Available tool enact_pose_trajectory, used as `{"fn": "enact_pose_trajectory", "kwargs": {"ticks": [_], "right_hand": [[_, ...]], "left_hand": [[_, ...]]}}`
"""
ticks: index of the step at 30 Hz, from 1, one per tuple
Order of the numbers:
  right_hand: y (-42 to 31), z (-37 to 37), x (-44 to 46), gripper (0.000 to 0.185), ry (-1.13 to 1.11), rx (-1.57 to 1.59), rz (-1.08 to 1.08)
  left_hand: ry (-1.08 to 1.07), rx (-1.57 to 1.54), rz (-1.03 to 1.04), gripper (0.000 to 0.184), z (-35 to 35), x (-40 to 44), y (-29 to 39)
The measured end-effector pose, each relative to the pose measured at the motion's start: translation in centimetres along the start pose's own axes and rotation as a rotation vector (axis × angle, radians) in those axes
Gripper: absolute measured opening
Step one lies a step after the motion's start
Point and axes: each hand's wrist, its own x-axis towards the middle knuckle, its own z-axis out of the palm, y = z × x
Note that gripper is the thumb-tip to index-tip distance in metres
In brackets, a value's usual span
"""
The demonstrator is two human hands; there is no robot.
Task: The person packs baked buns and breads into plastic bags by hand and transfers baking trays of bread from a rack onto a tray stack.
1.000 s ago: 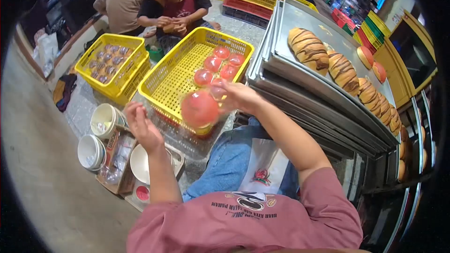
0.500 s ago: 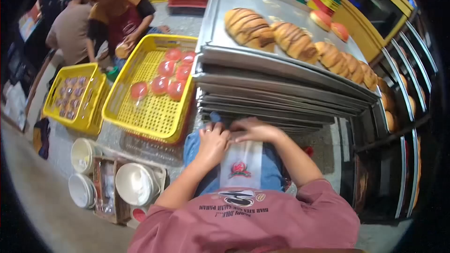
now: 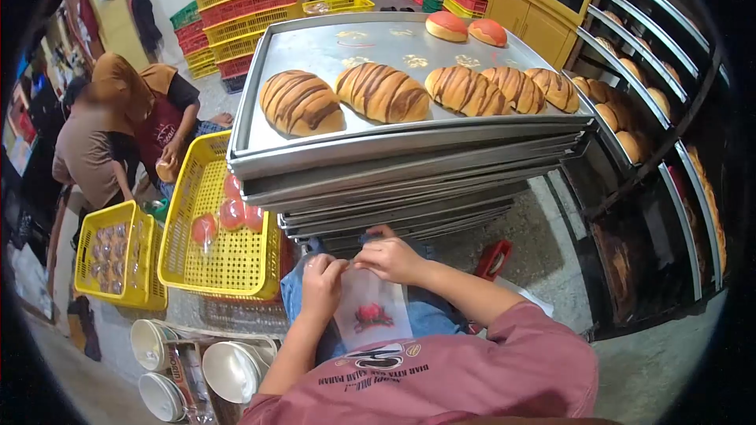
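A clear plastic bag (image 3: 374, 295) with a red printed logo lies over my lap. My left hand (image 3: 320, 285) pinches its upper edge on the left side. Close beside it, my right hand (image 3: 388, 258) has the same edge between its fingers, on the right. The bag looks flat, with nothing visible inside. Just beyond my hands, a metal tray (image 3: 307, 43) tops a stack of trays. Along its near side sits a row of bread rolls (image 3: 382, 93) with dark chocolate stripes. Two red-topped buns (image 3: 446, 27) are at its far edge.
Left of the trays, a yellow crate (image 3: 167, 267) holds wrapped red buns (image 3: 204, 228). Farther left is another yellow crate (image 3: 146, 287) of packed items. White tubs (image 3: 224, 374) stand at lower left. A tray rack (image 3: 681, 224) rises at right. Two people (image 3: 90, 153) sit at left.
The view has shifted, showing more of the tray top and the room behind. My fingers, which overlapped above the bag, now pinch its upper edge at two points.
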Motion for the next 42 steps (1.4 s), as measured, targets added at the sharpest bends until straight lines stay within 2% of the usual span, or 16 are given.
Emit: {"fn": "enact_pose_trajectory", "kwargs": {"ticks": [3, 6, 8, 9, 12, 15, 17, 22, 23, 25, 27, 28, 30, 36, 38, 42], "right_hand": [[-0.6, -0.8, 0.1, 0.007, 0.128, 0.0, -0.009], [-0.3, -1.9, -0.8, 0.008, -0.055, 0.09, 0.034], [-0.2, -2.6, -1.0, 0.008, -0.069, 0.189, -0.081], [-0.2, -2.9, -1.1, 0.011, -0.06, 0.207, -0.111], [-0.8, -5.3, -1.7, 0.017, -0.147, 0.462, 0.052], [-1.0, -10.6, -1.9, 0.031, -0.47, 0.427, 0.196], [-1.1, -16.1, -0.5, 0.039, -0.51, 0.333, 0.109], [1.3, -28.9, 8.0, 0.026, 0.038, 0.271, 0.18], [4.4, -30.2, 10.7, 0.033, 0.047, 0.163, 0.269], [11.8, -32.3, 15.3, 0.038, 0.005, -0.441, 0.259], [18.6, -32.8, 17.6, 0.042, -0.183, -0.891, 0.25], [20.9, -32.8, 18.1, 0.042, -0.18, -0.903, 0.246], [24.7, -32.7, 19.0, 0.046, -0.417, -1.235, 0.275], [32.6, -31.8, 18.7, 0.045, -0.534, -1.217, 0.338], [34.0, -32.6, 17.5, 0.043, -0.533, -1.18, 0.321], [33.8, -34.2, 17.9, 0.037, -0.287, -1.018, 0.508]], "left_hand": [[0.0, -0.056, 0.037, 0.009, -0.7, 0.7, 0.1], [-0.131, -0.216, 0.067, 0.007, -1.4, 1.3, -0.2], [-0.41, -1.021, -0.035, 0.008, -1.3, 1.3, -0.6], [-0.397, -1.247, -0.022, 0.015, -1.6, 1.8, -0.2], [-0.173, -1.407, -0.205, 0.018, -2.1, 1.9, -2.1], [-0.252, -1.097, -0.195, 0.016, -2.8, 1.7, -4.1], [-0.363, -0.937, -0.219, 0.012, -2.4, 1.0, -4.9], [-0.247, -0.769, -0.232, 0.013, -0.5, 0.6, -5.9], [-0.233, -0.778, -0.274, 0.01, 0.2, 0.4, -6.5], [-0.226, -0.756, -0.316, 0.008, 0.9, 0.5, -7.0], [-0.221, -0.67, -0.276, 0.007, 2.2, 0.3, -7.3], [-0.232, -0.621, -0.123, 0.008, 1.9, 1.3, -7.0], [-0.269, -0.638, -0.155, 0.01, 2.1, 1.5, -6.7], [-0.308, -0.706, -0.21, 0.012, 2.3, 2.6, -7.1], [-0.306, -0.605, -0.061, 0.013, 2.5, 3.2, -7.6], [-0.343, -0.627, -0.169, 0.011, 1.8, 3.9, -7.1]]}}
